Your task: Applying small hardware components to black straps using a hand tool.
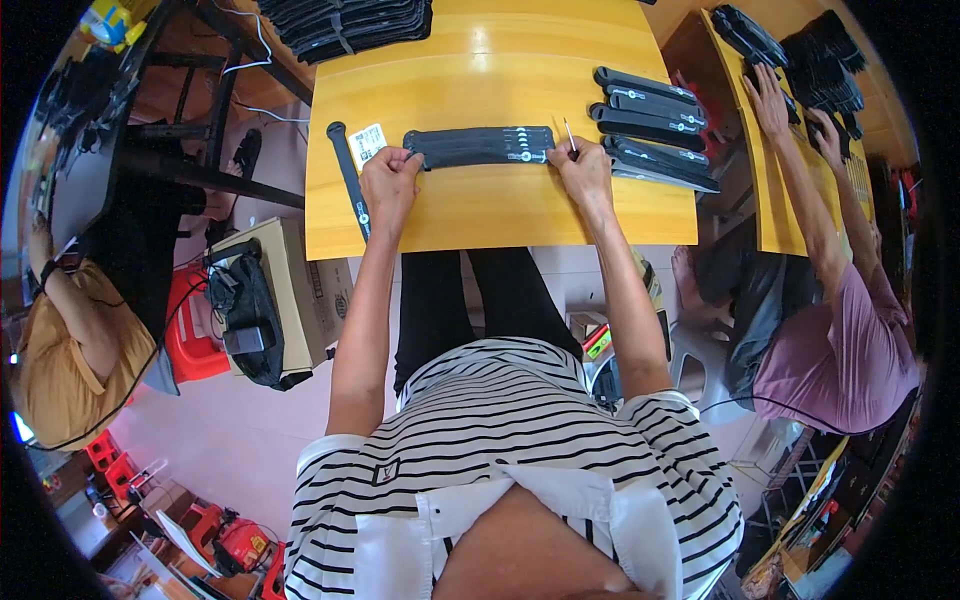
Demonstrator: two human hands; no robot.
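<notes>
A flat panel of black straps (465,146), with small white marks at its right end, lies on the yellow wooden table (480,215). My left hand (391,182) pinches its left end between thumb and fingers. At its right end is my right hand (583,172), its fingers closed around a slim pen-like tool (569,135) with a pale tip pointing away from me; the fingertips touch the straps. A single black strap (348,178) and a white printed label (367,143) lie to the left of my left hand.
Several black straps (650,110) lie stacked right of my right hand. A large black pile (345,25) stands at the far left of the table. Another person's hands (770,105) work at the right-hand table; a person in yellow (85,350) sits at left.
</notes>
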